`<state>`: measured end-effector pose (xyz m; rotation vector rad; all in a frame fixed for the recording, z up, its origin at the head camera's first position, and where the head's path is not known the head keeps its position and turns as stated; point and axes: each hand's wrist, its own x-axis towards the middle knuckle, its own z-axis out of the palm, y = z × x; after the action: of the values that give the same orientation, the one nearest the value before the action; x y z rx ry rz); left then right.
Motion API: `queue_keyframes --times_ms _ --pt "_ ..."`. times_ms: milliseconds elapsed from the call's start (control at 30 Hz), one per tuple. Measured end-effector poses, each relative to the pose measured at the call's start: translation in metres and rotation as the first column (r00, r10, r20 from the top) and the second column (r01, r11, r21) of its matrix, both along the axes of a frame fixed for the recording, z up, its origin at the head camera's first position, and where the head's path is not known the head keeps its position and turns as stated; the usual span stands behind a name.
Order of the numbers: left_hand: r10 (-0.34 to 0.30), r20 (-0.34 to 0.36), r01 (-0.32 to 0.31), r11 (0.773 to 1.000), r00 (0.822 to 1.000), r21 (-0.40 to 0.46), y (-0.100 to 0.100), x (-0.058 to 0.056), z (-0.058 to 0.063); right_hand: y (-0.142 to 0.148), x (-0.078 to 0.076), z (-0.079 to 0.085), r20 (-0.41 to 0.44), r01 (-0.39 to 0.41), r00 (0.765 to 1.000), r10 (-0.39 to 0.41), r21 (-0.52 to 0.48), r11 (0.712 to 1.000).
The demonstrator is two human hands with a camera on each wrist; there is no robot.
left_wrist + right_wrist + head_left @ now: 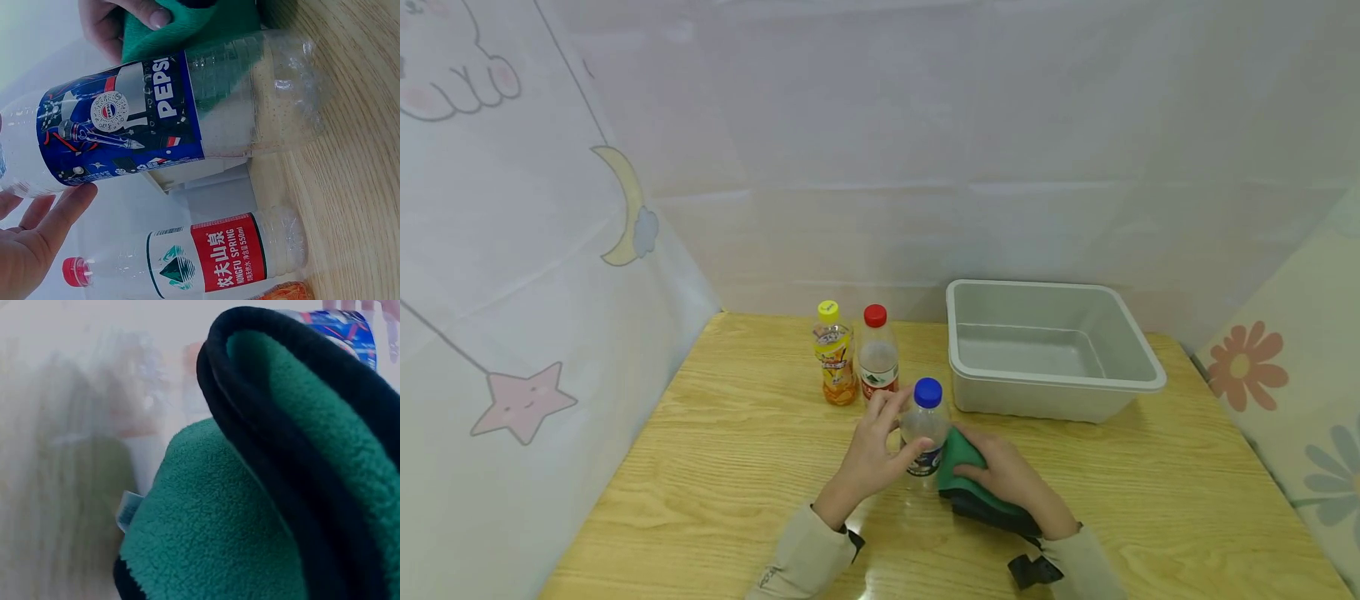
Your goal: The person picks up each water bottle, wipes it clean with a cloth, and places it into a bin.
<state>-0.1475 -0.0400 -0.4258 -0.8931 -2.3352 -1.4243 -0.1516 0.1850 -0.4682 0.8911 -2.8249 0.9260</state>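
A clear Pepsi bottle (pixel 923 427) with a blue cap and dark blue label (pixel 119 125) stands upright on the wooden table. My left hand (pixel 871 454) holds it around its upper part, thumb on the near side and fingers at the far side. In my right hand (pixel 1009 475) is a folded green towel (pixel 961 458) with black edging, held against the bottle's right side. The towel (pixel 212 506) fills much of the right wrist view and hides that hand there.
Behind my left hand stand a red-capped Nongfu Spring bottle (pixel 877 354) and a yellow-capped bottle (pixel 835 358) with orange contents. A light grey plastic bin (pixel 1052 379) sits at the back right. Printed cloth (pixel 850 167) hangs behind the table (pixel 722 450).
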Motion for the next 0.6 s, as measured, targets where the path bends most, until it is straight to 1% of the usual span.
queue_keyframes --times_ms 267,400,500,600 --pt "-0.002 0.051 0.002 1.0 0.999 0.011 0.0 0.0 -0.001 0.011 0.004 0.019 -0.077 0.021 0.997 -0.024 -0.033 0.999" --pt "-0.01 0.05 0.009 1.0 0.999 0.02 -0.001 -0.001 -0.002 0.014 0.005 0.031 -0.121 0.026 0.992 -0.029 -0.03 0.999" --pt "-0.021 0.041 0.02 1.0 0.999 0.021 -0.002 -0.002 -0.003 0.014 0.005 0.039 -0.189 0.011 0.982 -0.019 -0.042 0.999" --pt "-0.032 0.04 0.032 0.999 0.999 0.021 -0.002 -0.003 -0.004 0.015 0.005 0.046 -0.262 0.006 0.965 -0.017 -0.043 0.999"
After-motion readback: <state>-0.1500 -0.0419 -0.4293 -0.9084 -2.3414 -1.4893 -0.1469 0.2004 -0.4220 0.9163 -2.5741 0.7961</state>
